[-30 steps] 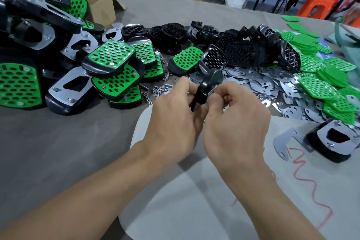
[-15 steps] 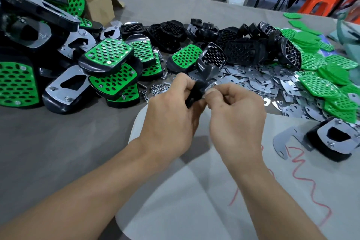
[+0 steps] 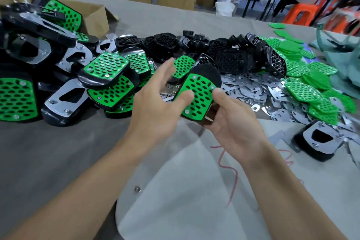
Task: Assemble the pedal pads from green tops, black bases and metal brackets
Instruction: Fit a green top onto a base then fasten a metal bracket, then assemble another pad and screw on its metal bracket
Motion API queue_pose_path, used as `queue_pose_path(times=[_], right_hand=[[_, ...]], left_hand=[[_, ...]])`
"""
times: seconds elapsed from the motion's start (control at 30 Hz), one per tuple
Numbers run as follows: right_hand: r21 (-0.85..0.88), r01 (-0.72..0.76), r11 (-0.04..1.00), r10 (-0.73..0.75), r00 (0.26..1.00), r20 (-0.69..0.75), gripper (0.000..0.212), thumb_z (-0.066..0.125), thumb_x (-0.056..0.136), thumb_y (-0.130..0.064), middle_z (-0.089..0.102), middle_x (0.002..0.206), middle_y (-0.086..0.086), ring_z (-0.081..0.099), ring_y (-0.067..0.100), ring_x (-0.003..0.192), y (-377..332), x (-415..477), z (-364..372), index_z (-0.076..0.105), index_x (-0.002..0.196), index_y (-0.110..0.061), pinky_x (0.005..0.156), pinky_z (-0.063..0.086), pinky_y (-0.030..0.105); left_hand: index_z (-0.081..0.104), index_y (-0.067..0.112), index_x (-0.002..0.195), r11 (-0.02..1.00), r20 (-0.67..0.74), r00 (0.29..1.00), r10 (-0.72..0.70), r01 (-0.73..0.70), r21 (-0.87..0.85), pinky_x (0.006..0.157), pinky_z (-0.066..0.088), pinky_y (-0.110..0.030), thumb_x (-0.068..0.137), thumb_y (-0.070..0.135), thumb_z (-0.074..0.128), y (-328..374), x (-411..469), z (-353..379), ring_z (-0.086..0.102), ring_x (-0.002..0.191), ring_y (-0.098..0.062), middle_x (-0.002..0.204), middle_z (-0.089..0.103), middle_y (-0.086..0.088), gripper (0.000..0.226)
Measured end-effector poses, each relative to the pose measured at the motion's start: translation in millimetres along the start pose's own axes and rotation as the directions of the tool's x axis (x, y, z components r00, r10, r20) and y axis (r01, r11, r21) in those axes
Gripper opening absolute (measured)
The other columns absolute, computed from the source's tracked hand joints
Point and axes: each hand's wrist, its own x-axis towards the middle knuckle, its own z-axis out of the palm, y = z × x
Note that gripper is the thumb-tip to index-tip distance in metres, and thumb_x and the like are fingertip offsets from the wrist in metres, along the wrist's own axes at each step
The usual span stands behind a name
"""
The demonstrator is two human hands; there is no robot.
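"Above the counter (image 3: 58, 161), just over the pale sheet (image 3: 185, 191), which way is the pedal pad (image 3: 196, 97) pointed?"

"Its long axis is run away from the person, with the far end leaned a little to the right. The green face is turned up toward the camera, and the rounded black end is pointed at the black bases (image 3: 233, 60)."

"How is it held?"

"It is cradled from below by the right hand (image 3: 235, 124), palm up, with the thumb clamped on the right edge of the green face (the rest of that hand's digits are hidden beneath). The near left edge is pressed by the thumb of the left hand (image 3: 155, 111). That hand's fingers (image 3: 163, 72) are stretched straight and spread apart, blurred, past the pad's left side, and nothing is gripped by them."

"What is laid round about?"

"Finished pads (image 3: 105, 68) are heaped to the left. Metal brackets (image 3: 253, 87) are strewn beyond the hands, and green tops (image 3: 311, 84) are piled to the right. One upturned pad (image 3: 319, 140) is set bracket-side up near the right edge."
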Motion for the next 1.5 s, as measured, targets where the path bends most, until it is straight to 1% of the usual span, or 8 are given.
queue_pose_path(times=[0.27,0.5,0.67,0.8,1.0,1.17,1.3,1.5], right_hand=[[-0.214,0.134,0.967,-0.116,0.989,0.096,0.026,0.053,0.102,-0.009,0.075,0.114,0.015,0.072,0.033,0.105,9.2,3.3,4.7,0.064,0.125,-0.007,0.087,0.061,0.044],[-0.292,0.258,0.921,-0.240,0.966,0.098,0.033,0.055,0.094,0.009,0.079,0.098,0.010,0.076,0.025,0.090,-21.2,36.4,63.9,0.072,0.114,-0.010,0.070,0.060,0.031],[-0.772,0.518,0.368,-0.608,0.762,0.222,0.030,0.075,0.074,-0.007,0.077,0.090,-0.019,0.072,0.000,0.089,-34.4,80.6,139.2,0.078,0.096,-0.028,0.088,0.055,0.020],[-0.776,0.629,0.048,-0.377,0.731,0.569,0.039,0.067,0.077,0.003,0.075,0.111,-0.001,0.065,0.026,0.108,-11.7,95.6,178.6,0.078,0.107,-0.020,0.099,0.048,0.039],[-0.807,0.471,0.357,-0.418,0.853,0.312,0.052,0.056,0.077,0.004,0.074,0.113,-0.017,0.066,-0.003,0.103,-27.3,102.1,145.4,0.078,0.109,-0.030,0.094,0.038,-0.001],[-0.999,-0.006,-0.054,-0.172,0.985,0.003,0.082,0.075,0.084,-0.032,0.035,0.159,0.012,0.033,0.032,0.145,-52.1,113.5,47.3,0.035,0.155,-0.024,0.117,0.031,0.038],[-0.991,0.098,-0.093,-0.182,0.977,0.113,0.087,0.075,0.088,-0.036,0.020,0.165,0.009,0.021,0.035,0.149,-31.6,107.7,20.7,0.026,0.158,-0.022,0.122,0.023,0.044],[-0.917,0.239,0.318,-0.488,0.871,0.058,0.062,0.057,0.086,0.002,0.071,0.103,-0.016,0.060,-0.015,0.079,-45.7,69.1,11.2,0.063,0.131,-0.040,0.072,0.043,0.003]], left_hand=[[0.074,0.015,0.102,0.766,0.151,0.927,-0.343,0.369,-0.526,0.069,0.065,-0.034,0.093,-0.006,0.064,-3.5,7.0,-9.2,0.078,0.084,-0.022,0.095,0.080,-0.010,0.025],[0.065,0.040,0.129,0.997,-0.072,0.996,-0.061,0.058,-0.049,0.096,0.049,-0.012,0.084,0.022,0.070,9.4,12.1,-51.0,0.063,0.113,0.012,0.109,0.069,0.036,0.049],[0.045,0.038,0.150,0.928,-0.349,0.937,-0.028,0.155,0.340,0.105,0.046,-0.037,0.097,0.021,0.062,4.2,29.4,-106.6,0.062,0.123,-0.023,0.140,0.063,0.006,0.059],[0.046,0.030,0.150,0.861,-0.297,0.952,-0.070,0.208,0.464,0.113,0.039,-0.043,0.096,0.003,0.054,-4.9,48.2,-139.4,0.044,0.142,-0.028,0.157,0.045,-0.001,0.062],[0.076,0.014,0.117,0.763,-0.280,0.956,0.092,0.113,0.636,0.121,0.022,-0.036,0.084,-0.009,0.057,-8.8,46.3,-135.1,0.043,0.133,-0.014,0.130,0.071,-0.008,0.044],[0.077,0.010,0.111,0.783,-0.260,0.931,0.258,-0.043,0.621,0.121,0.026,-0.035,0.081,-0.008,0.066,4.4,52.2,-90.0,0.061,0.128,-0.023,0.118,0.075,-0.004,0.036],[0.077,0.012,0.113,0.841,-0.083,0.968,0.237,-0.162,0.516,0.119,0.033,-0.037,0.082,-0.006,0.063,23.2,59.9,-38.3,0.062,0.127,-0.024,0.120,0.075,-0.004,0.038],[0.069,0.026,0.132,0.982,0.039,0.986,-0.164,0.159,0.099,0.105,0.047,-0.024,0.093,0.027,0.067,33.4,67.4,14.5,0.064,0.112,0.001,0.130,0.070,0.011,0.040]])
